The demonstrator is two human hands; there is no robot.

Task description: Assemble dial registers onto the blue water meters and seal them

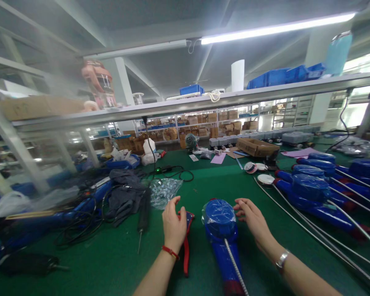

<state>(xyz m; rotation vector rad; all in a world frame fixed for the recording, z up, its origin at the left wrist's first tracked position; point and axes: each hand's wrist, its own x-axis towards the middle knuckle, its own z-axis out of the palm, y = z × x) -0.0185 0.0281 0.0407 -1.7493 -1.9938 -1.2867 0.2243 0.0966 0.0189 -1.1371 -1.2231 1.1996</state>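
Observation:
On the green bench in front of me lies a blue device [221, 216] with a round, film-wrapped head, a narrower body and a pale braided cable [232, 257] running toward me. My right hand [250, 216] is at the right of the round head, fingers stretched toward it and slightly bent, holding nothing. Left of the device is a pair of red-handled pliers [186, 246]. My left hand [174, 221] hovers beside and partly over them, thumb and fingers apart. Whether it touches the pliers I cannot tell. Just beyond that hand lies a clear bag of small parts [165, 192].
Several similar blue wrapped devices [311, 189] with long cables crowd the right side. A black power screwdriver [144, 213] and dark cloth [125, 195] lie left. Farther back are a wire spool [250, 167] and an open cardboard box [255, 146]. A shelf [172, 105] spans above the bench.

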